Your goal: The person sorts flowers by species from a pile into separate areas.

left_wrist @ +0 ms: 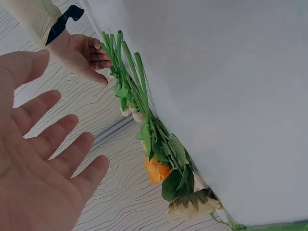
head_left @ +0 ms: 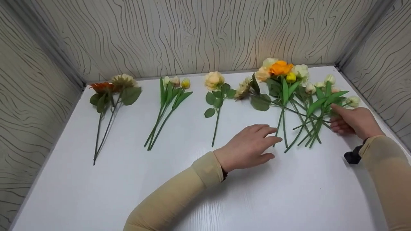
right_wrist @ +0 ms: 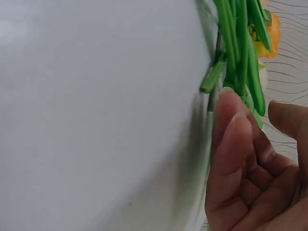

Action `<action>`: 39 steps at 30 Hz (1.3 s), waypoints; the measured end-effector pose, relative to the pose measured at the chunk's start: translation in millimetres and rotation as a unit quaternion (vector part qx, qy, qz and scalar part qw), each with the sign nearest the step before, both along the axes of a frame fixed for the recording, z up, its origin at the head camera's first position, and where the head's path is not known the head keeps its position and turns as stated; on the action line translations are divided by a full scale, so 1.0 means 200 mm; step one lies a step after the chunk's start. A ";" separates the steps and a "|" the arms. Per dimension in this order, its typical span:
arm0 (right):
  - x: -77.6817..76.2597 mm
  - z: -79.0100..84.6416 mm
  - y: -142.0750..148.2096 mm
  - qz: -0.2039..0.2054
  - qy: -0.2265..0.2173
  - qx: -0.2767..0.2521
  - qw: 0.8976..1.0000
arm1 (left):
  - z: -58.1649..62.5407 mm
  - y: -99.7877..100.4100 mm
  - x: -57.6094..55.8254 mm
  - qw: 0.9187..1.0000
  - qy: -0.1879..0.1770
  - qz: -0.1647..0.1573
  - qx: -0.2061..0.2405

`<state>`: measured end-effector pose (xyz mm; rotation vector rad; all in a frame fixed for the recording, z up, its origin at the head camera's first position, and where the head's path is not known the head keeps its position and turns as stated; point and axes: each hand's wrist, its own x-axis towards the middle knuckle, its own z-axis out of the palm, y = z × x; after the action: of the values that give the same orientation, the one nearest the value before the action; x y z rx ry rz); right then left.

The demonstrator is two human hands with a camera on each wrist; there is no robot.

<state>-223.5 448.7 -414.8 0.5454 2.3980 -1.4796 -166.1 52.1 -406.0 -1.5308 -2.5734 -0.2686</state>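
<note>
My left hand [head_left: 249, 147] hovers over the white table with its fingers spread and holds nothing. Before its fingertips lie the lower stems of a pile of artificial flowers, among them an orange flower [head_left: 281, 68] and a yellow tulip [head_left: 291, 77]. At the pile's right side is my right hand [head_left: 357, 120], beside green tulip leaves [head_left: 334, 96] and a white tulip [head_left: 353, 101]. In the right wrist view its thumb stands apart from the loosely bent fingers [right_wrist: 231, 154], which are close to the green stems [right_wrist: 236, 53]; whether they touch is unclear.
Left of the pile lies a single peach rose [head_left: 214, 80]. Farther left are several tulips [head_left: 167, 96] side by side, then a rust-orange flower [head_left: 102, 87] and a cream flower [head_left: 124, 81]. Patterned panels [head_left: 192, 35] wall the white table [head_left: 179, 179] at back and sides.
</note>
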 end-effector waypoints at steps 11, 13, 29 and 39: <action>-0.01 -0.05 0.00 -0.111 -0.010 -0.145 0.983 | -0.02 0.00 0.03 1.000 0.003 -0.011 -0.023; -0.01 -0.05 0.01 -0.135 -0.006 -0.168 0.977 | -0.02 0.00 0.03 1.000 -0.002 -0.009 -0.025; 0.06 0.09 -0.14 -0.141 0.177 -0.181 0.957 | 0.00 -0.03 0.00 0.991 -0.099 0.046 0.074; 0.05 0.13 -0.77 0.012 0.226 -0.063 0.972 | 0.01 -0.10 -0.07 0.876 -0.361 0.156 0.279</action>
<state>-213.3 295.5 -388.2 0.1579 2.5933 -1.8971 -179.5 31.3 -403.1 -0.8713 -2.7648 -1.6361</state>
